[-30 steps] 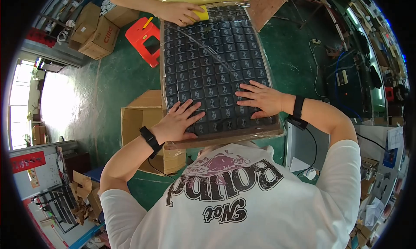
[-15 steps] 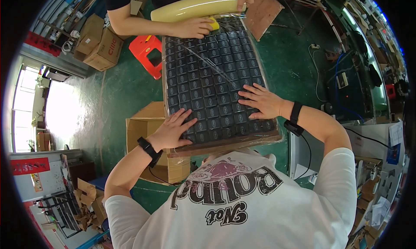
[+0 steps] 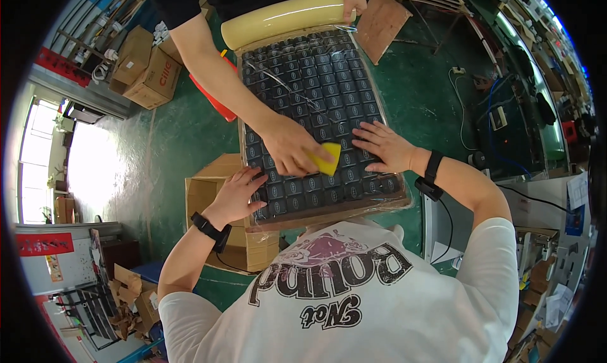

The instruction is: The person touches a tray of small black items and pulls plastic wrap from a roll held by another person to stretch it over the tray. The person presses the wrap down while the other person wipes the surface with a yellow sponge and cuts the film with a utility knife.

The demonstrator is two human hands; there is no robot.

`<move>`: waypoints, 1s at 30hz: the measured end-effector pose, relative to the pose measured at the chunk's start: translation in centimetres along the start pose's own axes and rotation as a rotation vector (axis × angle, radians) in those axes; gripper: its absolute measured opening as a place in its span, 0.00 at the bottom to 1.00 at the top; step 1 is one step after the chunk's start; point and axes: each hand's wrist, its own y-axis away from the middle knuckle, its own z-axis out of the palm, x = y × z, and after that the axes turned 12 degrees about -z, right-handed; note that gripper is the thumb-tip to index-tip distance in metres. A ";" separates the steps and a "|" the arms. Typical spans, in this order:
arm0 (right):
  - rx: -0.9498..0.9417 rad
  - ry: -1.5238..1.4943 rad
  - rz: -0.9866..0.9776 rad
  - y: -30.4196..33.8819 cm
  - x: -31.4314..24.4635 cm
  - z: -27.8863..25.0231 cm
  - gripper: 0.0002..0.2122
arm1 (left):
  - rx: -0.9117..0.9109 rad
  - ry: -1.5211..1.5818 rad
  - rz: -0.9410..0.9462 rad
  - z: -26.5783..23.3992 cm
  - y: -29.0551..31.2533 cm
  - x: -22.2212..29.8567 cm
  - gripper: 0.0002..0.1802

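A board holding rows of small black square pieces (image 3: 291, 97), each with a pale oval mark, lies before me under clear plastic film. My left hand (image 3: 234, 198) rests on its near left edge, fingers spread, holding nothing. My right hand (image 3: 389, 149) lies flat with fingers apart on the film at the right side. Between my hands, a co-worker's hand (image 3: 288, 145) presses a yellow scraper (image 3: 329, 160) on the film. Across the far end lies a large pale yellow roll of film (image 3: 284, 18), which the co-worker's other hand (image 3: 355, 1) touches at its right end.
An open cardboard box (image 3: 212, 167) stands on the floor left of the board, near a red stool (image 3: 218, 100). Another carton (image 3: 155, 78) is at far left. A brown board (image 3: 383, 24) leans at far right, and a grey bench (image 3: 531, 217) is near my right arm.
The co-worker's hand has brought the yellow scraper from the far end toward me. My left hand has slid left to the edge. My right hand has barely moved.
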 end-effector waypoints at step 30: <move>0.202 -0.204 0.248 7.0 -11.9 1.0 0.26 | 0.027 0.106 0.060 6.0 6.7 3.6 0.37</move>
